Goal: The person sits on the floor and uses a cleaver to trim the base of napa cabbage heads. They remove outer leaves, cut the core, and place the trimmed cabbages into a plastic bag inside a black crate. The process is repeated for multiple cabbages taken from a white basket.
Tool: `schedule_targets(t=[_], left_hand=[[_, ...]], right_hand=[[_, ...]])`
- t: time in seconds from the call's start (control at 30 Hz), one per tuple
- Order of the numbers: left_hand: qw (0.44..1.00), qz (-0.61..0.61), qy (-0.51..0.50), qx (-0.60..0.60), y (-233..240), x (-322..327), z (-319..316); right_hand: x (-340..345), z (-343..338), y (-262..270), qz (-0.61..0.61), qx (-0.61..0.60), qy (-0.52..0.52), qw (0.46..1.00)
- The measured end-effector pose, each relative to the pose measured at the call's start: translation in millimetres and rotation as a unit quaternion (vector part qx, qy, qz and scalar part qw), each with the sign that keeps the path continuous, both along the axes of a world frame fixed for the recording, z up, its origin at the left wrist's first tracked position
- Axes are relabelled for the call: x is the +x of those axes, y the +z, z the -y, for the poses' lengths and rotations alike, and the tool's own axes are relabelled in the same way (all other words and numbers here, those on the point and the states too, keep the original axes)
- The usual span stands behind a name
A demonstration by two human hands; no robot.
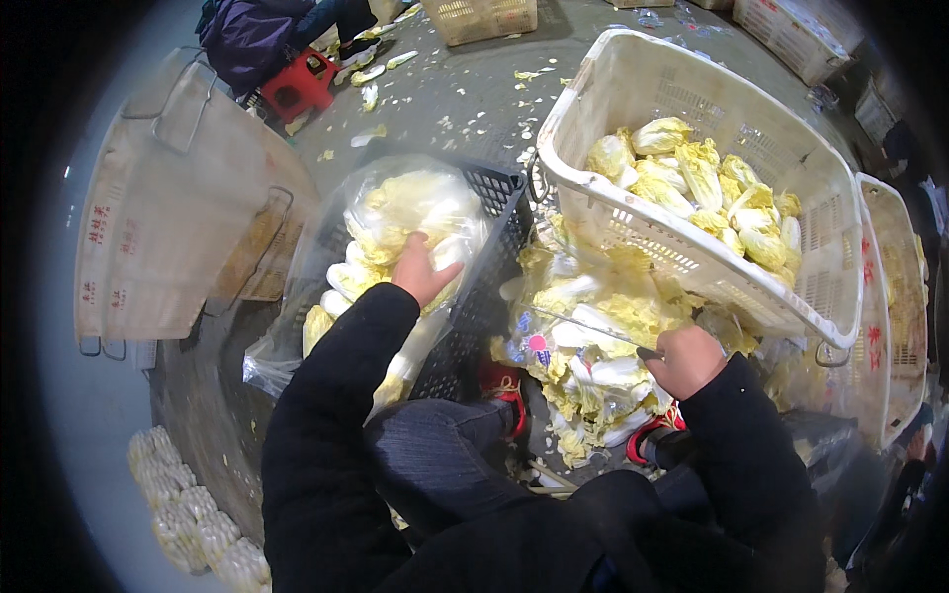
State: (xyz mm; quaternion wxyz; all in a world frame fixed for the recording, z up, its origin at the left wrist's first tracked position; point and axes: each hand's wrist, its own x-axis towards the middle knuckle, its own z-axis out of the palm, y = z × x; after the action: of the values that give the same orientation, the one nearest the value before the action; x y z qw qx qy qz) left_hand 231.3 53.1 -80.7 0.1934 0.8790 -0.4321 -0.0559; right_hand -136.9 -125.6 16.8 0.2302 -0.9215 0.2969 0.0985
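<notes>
My left hand (421, 270) reaches over small napa cabbages (348, 278) in a clear plastic bag (415, 194). Its thumb stands apart from the fingers, with nothing seen in its grasp; whether it touches the cabbages I cannot tell. The bag lines a black plastic crate (495, 211). In my right hand (689, 359) is a knife (586, 325), its thin blade pointing left above a heap of trimmed cabbage leaves (608, 363). Beyond the heap, a large white plastic crate (697, 215) leans towards me with several yellow-green cabbages (686, 178) inside.
Stacked white crates (170, 207) with wire handles stand at left. Bagged produce (193, 504) lies at lower left. A person (259, 37) sits on a red plastic stool (299, 85) at the back. Leaf scraps (369, 136) litter the floor. More crates (893, 311) stand at right.
</notes>
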Motion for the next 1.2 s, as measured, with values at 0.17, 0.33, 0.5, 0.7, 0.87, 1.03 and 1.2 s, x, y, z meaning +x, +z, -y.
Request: schedule_targets(t=[0.17, 0.33, 0.5, 0.7, 0.87, 1.03, 1.2], left_hand=[[0.996, 0.035, 0.027, -0.073, -8, -3, -3], [1.0, 0.008, 0.007, -0.014, 6, 3, 5], [1.0, 0.019, 0.008, -0.019, 33, 11, 6], [0.988, 0.143, 0.043, -0.038, 68, 58, 4], [0.996, 0.049, 0.049, -0.047, 34, 89, 42], [0.994, 0.108, -0.021, 0.023, -14, 115, 59], [0.982, 0.16, 0.061, 0.083, -39, 136, 45]], right_hand=[[3, -2, -2, -0.011, 0.001, 0.007, 1.0], [5, -3, -4, -0.019, -0.004, 0.015, 1.0], [5, -1, -2, -0.03, 0.003, 0.012, 0.999], [4, -3, -1, -0.021, 0.004, 0.022, 1.0], [6, -5, -3, -0.033, 0.007, 0.031, 0.999], [3, -4, -6, -0.041, 0.0, 0.04, 0.998], [0, -6, -1, -0.022, 0.004, 0.055, 0.998]])
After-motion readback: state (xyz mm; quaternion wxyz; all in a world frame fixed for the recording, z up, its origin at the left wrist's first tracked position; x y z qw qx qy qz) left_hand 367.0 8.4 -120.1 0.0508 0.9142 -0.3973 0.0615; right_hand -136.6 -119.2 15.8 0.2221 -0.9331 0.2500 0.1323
